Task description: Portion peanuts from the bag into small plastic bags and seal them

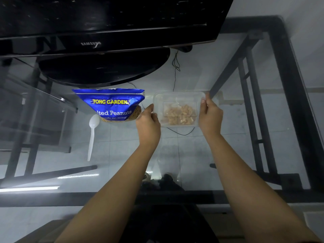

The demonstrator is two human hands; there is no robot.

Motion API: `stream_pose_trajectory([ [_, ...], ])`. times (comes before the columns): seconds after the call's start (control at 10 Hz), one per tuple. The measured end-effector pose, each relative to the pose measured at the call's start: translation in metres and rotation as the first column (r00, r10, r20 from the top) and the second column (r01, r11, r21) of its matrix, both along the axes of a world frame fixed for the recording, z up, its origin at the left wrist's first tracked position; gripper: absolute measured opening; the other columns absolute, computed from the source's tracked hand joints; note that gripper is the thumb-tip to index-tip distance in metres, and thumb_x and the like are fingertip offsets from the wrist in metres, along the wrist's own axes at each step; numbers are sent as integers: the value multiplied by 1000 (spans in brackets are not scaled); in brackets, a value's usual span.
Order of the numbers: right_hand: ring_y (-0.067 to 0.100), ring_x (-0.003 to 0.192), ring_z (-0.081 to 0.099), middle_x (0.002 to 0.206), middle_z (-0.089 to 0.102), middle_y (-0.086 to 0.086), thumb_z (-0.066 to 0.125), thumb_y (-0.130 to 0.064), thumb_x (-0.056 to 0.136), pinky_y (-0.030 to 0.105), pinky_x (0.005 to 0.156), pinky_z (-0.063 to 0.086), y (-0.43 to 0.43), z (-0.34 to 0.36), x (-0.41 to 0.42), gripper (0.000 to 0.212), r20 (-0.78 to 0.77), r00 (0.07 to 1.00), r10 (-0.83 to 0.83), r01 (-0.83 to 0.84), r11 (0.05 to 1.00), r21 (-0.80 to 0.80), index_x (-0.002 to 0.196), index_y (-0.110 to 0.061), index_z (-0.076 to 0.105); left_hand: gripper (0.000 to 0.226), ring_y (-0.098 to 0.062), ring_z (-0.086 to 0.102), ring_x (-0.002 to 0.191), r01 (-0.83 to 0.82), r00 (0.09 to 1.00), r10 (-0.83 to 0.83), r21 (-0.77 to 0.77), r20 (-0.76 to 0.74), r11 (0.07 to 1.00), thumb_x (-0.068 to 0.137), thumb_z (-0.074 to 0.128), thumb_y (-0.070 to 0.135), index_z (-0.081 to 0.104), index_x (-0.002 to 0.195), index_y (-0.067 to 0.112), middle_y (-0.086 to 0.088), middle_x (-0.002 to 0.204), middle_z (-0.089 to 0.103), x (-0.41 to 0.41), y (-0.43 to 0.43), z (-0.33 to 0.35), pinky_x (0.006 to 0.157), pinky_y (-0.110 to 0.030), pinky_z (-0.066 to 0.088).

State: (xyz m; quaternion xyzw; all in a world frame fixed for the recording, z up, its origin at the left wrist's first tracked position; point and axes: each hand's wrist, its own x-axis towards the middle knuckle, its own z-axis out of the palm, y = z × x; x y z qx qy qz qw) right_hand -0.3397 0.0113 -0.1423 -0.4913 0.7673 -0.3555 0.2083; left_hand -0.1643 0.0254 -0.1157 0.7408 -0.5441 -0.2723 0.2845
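A blue bag of salted peanuts (112,105) stands on the glass table, left of centre. To its right sits a clear plastic container (178,96) with small plastic bags of peanuts (180,114) inside. My left hand (148,122) grips the container's left edge. Its right edge is held by my right hand (209,116), with the thumb over the rim. A white plastic spoon (92,135) lies on the glass below the peanut bag.
A black monitor (105,28) on a round stand (103,67) fills the back of the glass table (228,163). Black frame bars (287,95) run along the right side. Cables lie on the tiled floor under the glass.
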Motion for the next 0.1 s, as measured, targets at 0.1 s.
stream_pose_trajectory([
  [0.1, 22, 80, 60, 90, 66, 15, 37, -26, 100, 34, 79, 52, -2, 6, 1, 42, -32, 999, 10, -9, 999, 45, 138, -9, 42, 36, -29, 62, 92, -12, 1000, 12, 30, -11, 999, 93, 45, 5, 52, 129, 5, -18, 105, 66, -1, 0, 2, 83, -38, 53],
])
